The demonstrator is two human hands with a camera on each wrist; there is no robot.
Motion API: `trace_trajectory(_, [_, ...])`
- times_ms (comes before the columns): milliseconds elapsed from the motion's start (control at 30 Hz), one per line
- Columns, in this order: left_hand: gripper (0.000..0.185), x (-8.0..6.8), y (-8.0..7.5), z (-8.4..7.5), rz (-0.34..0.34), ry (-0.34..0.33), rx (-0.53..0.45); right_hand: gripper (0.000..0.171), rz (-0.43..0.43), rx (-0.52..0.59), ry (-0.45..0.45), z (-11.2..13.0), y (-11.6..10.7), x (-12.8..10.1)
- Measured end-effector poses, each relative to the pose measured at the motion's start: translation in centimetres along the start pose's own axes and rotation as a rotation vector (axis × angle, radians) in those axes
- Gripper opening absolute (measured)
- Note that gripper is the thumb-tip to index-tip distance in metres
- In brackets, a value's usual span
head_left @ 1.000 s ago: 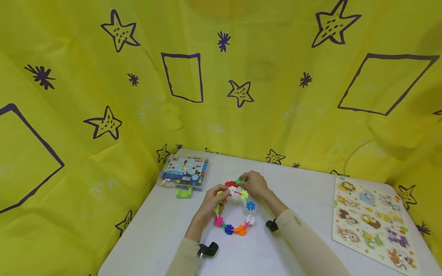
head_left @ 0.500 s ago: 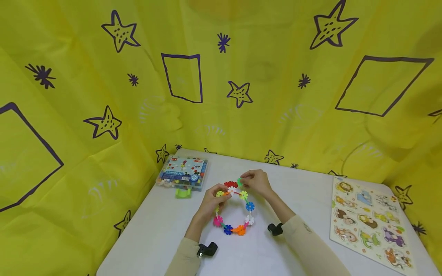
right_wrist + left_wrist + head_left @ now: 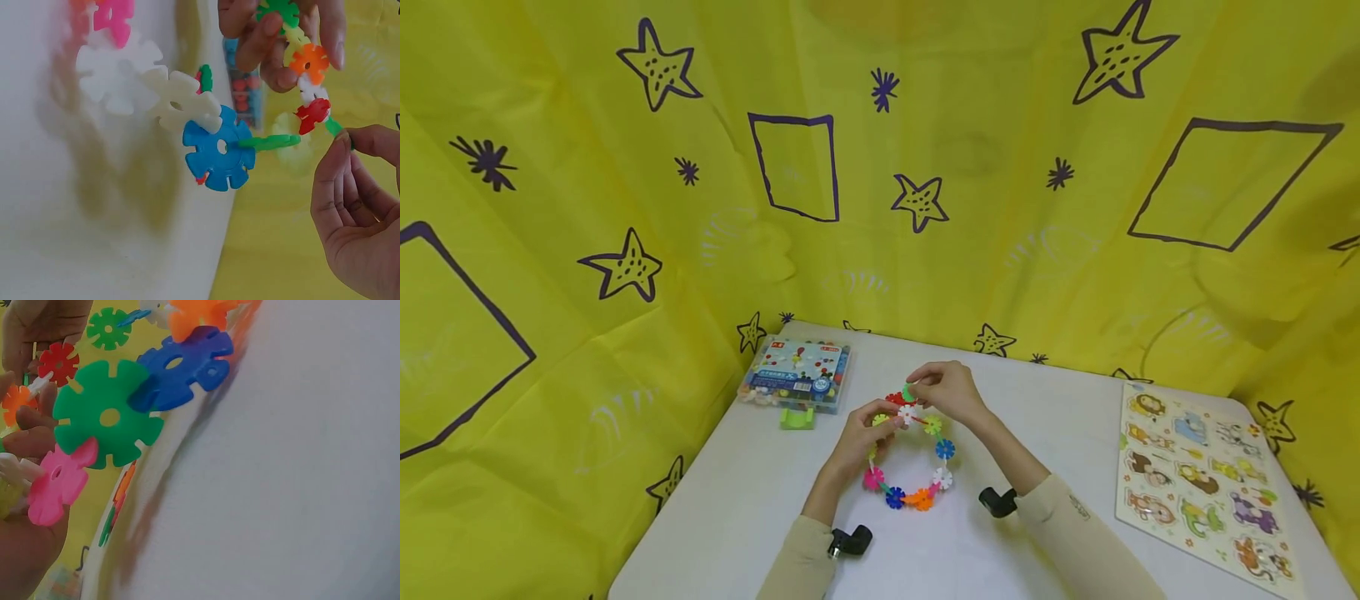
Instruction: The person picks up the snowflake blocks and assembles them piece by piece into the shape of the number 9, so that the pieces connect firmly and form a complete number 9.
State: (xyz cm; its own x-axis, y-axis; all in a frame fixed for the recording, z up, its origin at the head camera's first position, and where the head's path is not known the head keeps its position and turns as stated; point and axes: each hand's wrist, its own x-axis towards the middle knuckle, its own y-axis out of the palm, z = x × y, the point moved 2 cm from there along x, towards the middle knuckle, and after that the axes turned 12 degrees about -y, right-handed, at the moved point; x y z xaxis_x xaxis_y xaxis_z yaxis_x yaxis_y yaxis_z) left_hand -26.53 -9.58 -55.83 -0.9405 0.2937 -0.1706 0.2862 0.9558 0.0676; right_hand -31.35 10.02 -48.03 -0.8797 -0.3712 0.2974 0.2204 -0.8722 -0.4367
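Note:
A ring of linked notched plastic discs in several colours is held over the white table. My left hand grips it on the upper left, fingers and thumb by the white disc. Between thumb and index finger, my right hand pinches a small green notched disc just above that white one. In the right wrist view, this green disc shows at the fingertips, right at a red disc of the ring. Large green and pink discs stand nearest in the left wrist view.
A clear box of coloured pieces stands at the table's back left, a light green arch-shaped piece before it. On the right lies an animal puzzle board. A red piece shows behind the ring. Yellow curtain surrounds the table.
My right hand has moved left, bringing the green disc in from the right to above the white disc. The left hand and the ring have barely shifted.

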Motion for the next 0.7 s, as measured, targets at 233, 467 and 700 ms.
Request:
trace_trajectory(233, [0.029,-0.1,0.1,-0.2,-0.01,0.015,0.013,0.007,0.039,-0.066,-0.031,1.1,0.2,-0.1])
trace_trajectory(467, [0.029,-0.1,0.2,0.0,-0.01,0.026,0.004,0.006,0.07,-0.188,-0.067,2.2,0.5,-0.2])
trace_trajectory(700, [0.029,-0.1,0.3,0.0,-0.034,0.037,0.018,0.008,0.17,-0.242,-0.133,2.9,0.9,-0.1])
